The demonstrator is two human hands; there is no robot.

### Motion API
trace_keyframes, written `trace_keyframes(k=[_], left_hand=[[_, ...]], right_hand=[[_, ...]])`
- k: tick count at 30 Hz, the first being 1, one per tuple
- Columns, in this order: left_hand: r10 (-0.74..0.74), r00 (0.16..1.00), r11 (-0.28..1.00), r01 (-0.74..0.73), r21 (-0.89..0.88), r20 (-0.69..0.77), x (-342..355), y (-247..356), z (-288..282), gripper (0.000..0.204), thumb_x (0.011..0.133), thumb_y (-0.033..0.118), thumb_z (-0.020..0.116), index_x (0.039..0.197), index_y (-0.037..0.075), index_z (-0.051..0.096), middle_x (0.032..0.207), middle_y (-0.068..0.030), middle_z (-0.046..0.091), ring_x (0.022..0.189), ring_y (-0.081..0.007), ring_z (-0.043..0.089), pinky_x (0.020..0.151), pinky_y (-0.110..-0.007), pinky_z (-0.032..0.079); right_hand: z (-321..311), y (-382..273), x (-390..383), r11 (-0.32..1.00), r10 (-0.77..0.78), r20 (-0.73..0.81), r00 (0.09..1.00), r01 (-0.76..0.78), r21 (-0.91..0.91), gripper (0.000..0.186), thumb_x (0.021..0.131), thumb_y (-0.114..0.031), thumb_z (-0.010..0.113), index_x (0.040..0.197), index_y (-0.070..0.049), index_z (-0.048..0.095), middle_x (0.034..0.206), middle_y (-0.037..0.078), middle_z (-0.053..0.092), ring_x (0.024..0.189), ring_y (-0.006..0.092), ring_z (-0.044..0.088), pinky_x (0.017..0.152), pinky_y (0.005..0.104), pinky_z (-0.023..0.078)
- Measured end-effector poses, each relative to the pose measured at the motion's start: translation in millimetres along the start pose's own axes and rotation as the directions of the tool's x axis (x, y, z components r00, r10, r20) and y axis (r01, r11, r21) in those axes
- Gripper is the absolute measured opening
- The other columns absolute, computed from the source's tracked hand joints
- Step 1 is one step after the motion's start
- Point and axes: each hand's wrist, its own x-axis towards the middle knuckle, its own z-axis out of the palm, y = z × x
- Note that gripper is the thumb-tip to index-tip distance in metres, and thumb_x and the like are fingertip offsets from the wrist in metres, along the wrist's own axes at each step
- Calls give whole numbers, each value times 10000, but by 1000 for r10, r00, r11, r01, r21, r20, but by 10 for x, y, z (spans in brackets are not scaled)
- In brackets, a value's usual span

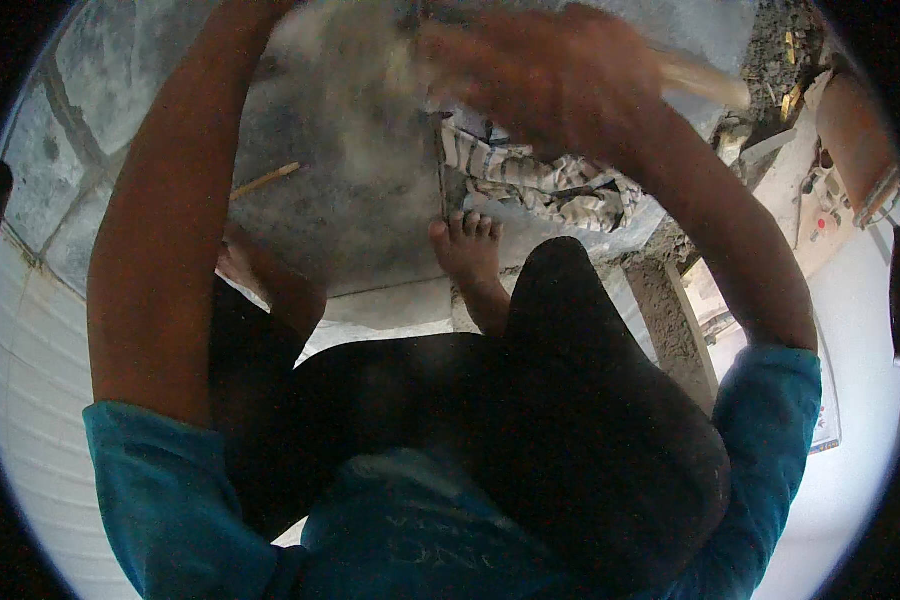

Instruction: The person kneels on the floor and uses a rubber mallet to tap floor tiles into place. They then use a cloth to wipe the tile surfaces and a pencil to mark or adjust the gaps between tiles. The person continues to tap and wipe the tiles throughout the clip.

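My right hand (570, 85), blurred by motion, is closed around a pale wooden handle (705, 80) that sticks out to its right. The tool's other end is too smeared to make out. My left forearm (165, 230) reaches up to the top edge, where the left hand is cut off from view. A crumpled striped cloth (540, 175) lies on the grey stone floor (370, 230), just below my right hand. Beside my left forearm rests a thin wooden stick (267, 180). A hazy beige smear (355, 80) covers the floor between the arms.
My bare feet, the right foot (470, 255) and the left foot (260, 270), stand on the slab. Rubble and dirt (785, 60) line the right side, near a reddish-brown curved object (858, 140). A rough mortar strip (670, 320) runs beside my right knee.
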Motion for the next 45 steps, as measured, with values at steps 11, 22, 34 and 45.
trace_keyframes(k=[11, 22, 34, 45], left_hand=[[-58, 998, 998, 59, -20, 33, 42, 64, -61, 478, 1102, 337, 421, 1504, 104, 535, 1514, -179, 514, 1398, -434, 448, 1191, -561, 313], [-82, 988, 996, 78, 40, 129, 161, 6, 24, 491, 1092, 299, 425, 1501, 37, 492, 1523, -209, 485, 1402, -404, 433, 1203, -515, 298], [362, 907, 931, -340, -131, 217, 300, 79, -206, 670, 1033, 480, 555, 1549, 64, 457, 1622, -192, 380, 1488, -416, 350, 1229, -553, 256], [197, 910, 977, -214, 6, 365, 221, 215, -181, 533, 1109, 294, 426, 1591, 73, 373, 1673, -141, 306, 1568, -325, 209, 1291, -509, 147]], right_hand=[[-146, -29, 15, 996, 94, -7, 996, -94, 10, 503, 1049, -460, 509, 1481, -204, 490, 1119, 155, 729, 869, 319, 741, 663, 481, 587], [1355, -677, -1111, 920, 315, -254, 914, -229, 318, 455, 844, -343, 812, 1241, -153, 701, 949, 56, 730, 837, 254, 732, 687, 427, 560], [2084, -1367, -1036, 811, 583, -442, 682, -455, 367, 557, 834, -371, 799, 1370, -354, 649, 1272, 29, 623, 1179, 270, 617, 981, 473, 495], [1582, -750, -469, 950, 270, -598, 754, -109, 291, 748, 807, -45, 675, 1509, -269, 547, 1194, 101, 584, 1043, 311, 646, 894, 481, 556]])
